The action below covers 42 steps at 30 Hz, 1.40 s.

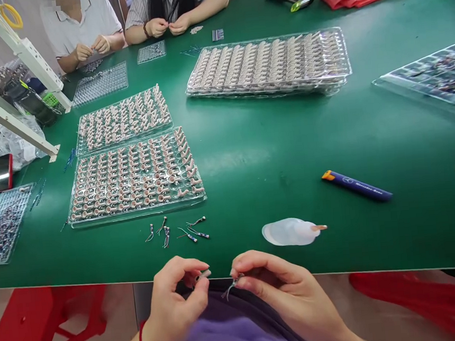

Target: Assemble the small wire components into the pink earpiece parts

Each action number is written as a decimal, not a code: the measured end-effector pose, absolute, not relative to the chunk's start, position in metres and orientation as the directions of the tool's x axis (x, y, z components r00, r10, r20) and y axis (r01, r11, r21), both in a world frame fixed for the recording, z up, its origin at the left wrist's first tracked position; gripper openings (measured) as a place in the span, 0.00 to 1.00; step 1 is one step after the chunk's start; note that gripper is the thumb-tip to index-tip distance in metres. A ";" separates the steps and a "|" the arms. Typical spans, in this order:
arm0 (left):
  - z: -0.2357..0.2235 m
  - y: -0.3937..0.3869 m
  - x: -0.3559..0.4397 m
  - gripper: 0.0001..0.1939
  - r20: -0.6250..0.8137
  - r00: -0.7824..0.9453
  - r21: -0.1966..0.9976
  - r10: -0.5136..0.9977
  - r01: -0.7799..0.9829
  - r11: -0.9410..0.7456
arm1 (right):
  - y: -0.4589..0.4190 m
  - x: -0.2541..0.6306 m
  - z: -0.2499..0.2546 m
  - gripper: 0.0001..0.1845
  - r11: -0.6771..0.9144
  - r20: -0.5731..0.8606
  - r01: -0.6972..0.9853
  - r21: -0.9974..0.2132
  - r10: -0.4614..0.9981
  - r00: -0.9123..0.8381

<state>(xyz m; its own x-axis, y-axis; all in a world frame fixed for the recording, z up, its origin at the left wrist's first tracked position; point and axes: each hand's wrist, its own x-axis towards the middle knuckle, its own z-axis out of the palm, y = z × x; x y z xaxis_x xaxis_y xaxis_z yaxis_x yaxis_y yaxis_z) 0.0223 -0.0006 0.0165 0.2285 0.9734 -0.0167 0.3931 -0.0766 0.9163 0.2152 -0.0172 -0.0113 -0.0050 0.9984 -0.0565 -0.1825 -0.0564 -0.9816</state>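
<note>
Just off the table's near edge, my left hand (pixel 180 296) pinches a small beige plastic housing (pixel 204 274) between thumb and fingertips. Facing it, my right hand (pixel 280 293) is closed on a small wired component (pixel 233 287), whose thin wires hang down below the fingertips. The two held parts are a short gap apart. Several similar wired components (pixel 192 230) lie loose on the green table beyond my left hand. Behind them sits a clear tray of beige housings (pixel 134 173) in rows. A translucent squeeze bottle (pixel 292 232) with an orange-brown tip lies beyond my right hand.
A blue-and-orange cutter-like tool (pixel 356 186) lies at the right. Stacked filled trays (pixel 268 66) stand farther back, and another tray (pixel 434 75) is at the far right. A white metal frame (pixel 22 56) rises at the left. Two co-workers' hands (pixel 91 48) work across the table (pixel 250 152).
</note>
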 end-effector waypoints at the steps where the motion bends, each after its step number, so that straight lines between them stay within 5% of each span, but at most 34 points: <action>1: 0.017 -0.001 0.024 0.07 -0.020 0.243 0.917 0.970 0.390 -0.079 | -0.018 0.215 -0.012 0.07 -0.064 -0.062 -0.198 -0.978 0.998 -0.016; 9: 0.014 -0.006 0.032 0.04 -0.135 0.296 0.952 0.946 0.304 0.041 | -0.018 0.212 -0.006 0.11 -0.036 -0.033 -0.219 -0.975 0.999 -0.017; 15: 0.011 -0.009 0.037 0.03 0.009 0.294 0.990 0.956 0.132 -0.050 | -0.017 0.211 -0.002 0.06 0.122 0.120 -0.144 -0.982 0.992 0.025; 23: 0.013 -0.009 0.036 0.12 0.223 0.299 0.933 0.928 0.210 -0.291 | -0.020 0.210 -0.005 0.02 0.203 0.199 -0.132 -0.970 0.979 0.041; 34: 0.017 -0.006 0.041 0.02 0.160 0.258 0.954 0.953 0.207 -0.216 | -0.024 0.209 -0.003 0.04 0.286 0.283 -0.036 -0.958 0.957 0.067; 42: 0.016 -0.007 0.041 0.05 0.147 0.240 0.963 0.959 0.188 -0.195 | -0.024 0.209 -0.006 0.04 0.227 0.223 -0.073 -0.971 0.973 0.063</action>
